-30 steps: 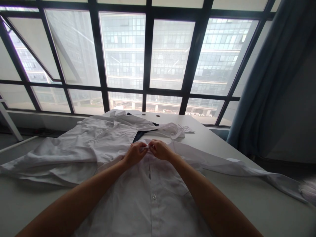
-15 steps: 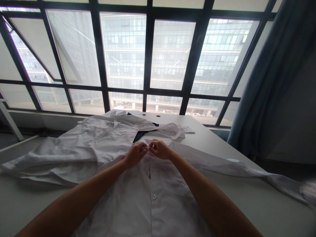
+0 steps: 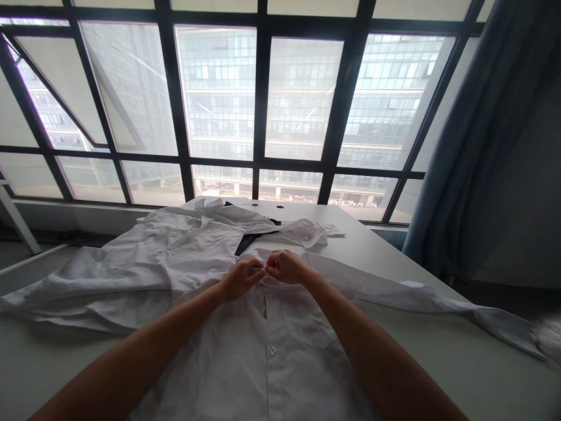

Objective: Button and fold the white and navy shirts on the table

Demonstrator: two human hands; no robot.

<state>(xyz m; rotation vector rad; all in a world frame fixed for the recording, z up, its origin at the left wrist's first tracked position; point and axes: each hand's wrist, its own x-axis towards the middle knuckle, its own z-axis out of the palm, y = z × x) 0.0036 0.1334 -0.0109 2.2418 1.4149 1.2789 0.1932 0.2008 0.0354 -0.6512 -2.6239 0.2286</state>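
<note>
White cotton shirt (image 3: 272,374) looks light and floppy, so the placket (image 3: 265,310) is the spot to grab, and the left hand (image 3: 241,279) and right hand (image 3: 287,267) are both pinching it.

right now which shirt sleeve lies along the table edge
The right-hand sleeve: it runs narrow along the table's right edge; the other sleeve spreads wide in folds to the left.

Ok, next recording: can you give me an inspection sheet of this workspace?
Surface: white table.
Job's things: white long-sleeved shirt spread out, sleeves stretched sideways, one button showing.
Clutter: dark navy cloth under the shirt's far part.
Grippers: left hand and right hand, fingers pinching the shirt's front edge.
Cables: nothing seen.
Surroundings: dark-framed window, blue curtain, multi-storey building outside.
</note>
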